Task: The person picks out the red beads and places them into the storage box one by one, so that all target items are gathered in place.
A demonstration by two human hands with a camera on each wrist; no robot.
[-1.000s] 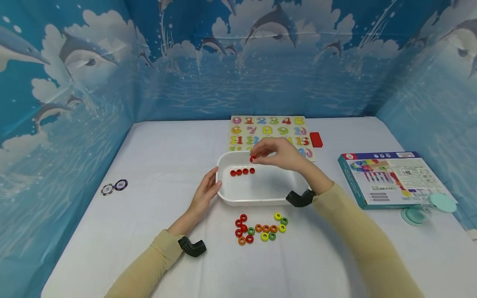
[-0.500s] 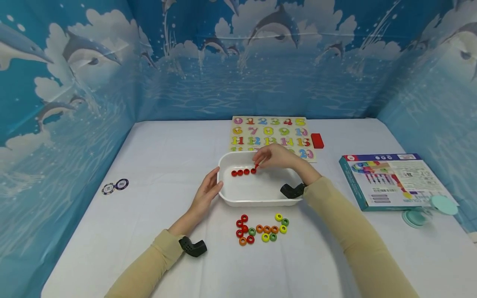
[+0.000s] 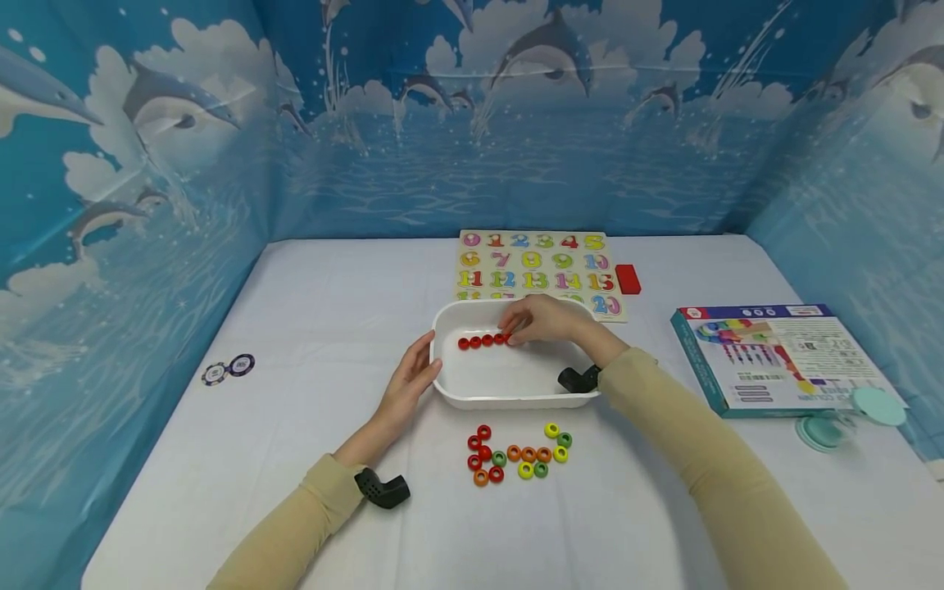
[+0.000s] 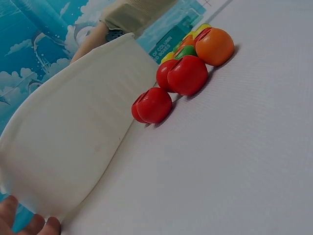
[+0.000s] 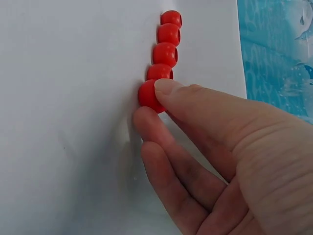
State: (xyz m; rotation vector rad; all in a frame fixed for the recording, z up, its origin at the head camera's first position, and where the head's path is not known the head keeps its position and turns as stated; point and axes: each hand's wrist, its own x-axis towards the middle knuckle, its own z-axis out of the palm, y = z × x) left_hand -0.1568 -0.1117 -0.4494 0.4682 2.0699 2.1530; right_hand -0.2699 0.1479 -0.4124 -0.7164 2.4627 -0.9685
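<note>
In the head view, a white tray [image 3: 509, 385] holds a row of red beads [image 3: 475, 342] along its far left part. My right hand [image 3: 542, 318] reaches into the tray and pinches the red bead [image 5: 149, 95] at the right end of that row. Its thumb lies on the bead, and the bead sits right against its neighbour in the right wrist view. At the tray's left end rests my left hand [image 3: 406, 381], its fingers fairly straight and touching the outer wall and rim. Fingertips [image 4: 49, 227] show low beside the tray wall in the left wrist view.
Red, orange, green and yellow beads [image 3: 528, 454] lie on the white table in front of the tray. Behind it are a number board [image 3: 531, 260] and a red block [image 3: 627, 279]. A game box [image 3: 782, 360] and a small lidded jar [image 3: 822, 428] stand right; two chips [image 3: 227, 369] lie left.
My right hand has lowered a red bead into the tray and brought it to the right end of the row. The left hand stays at the tray's left end.
</note>
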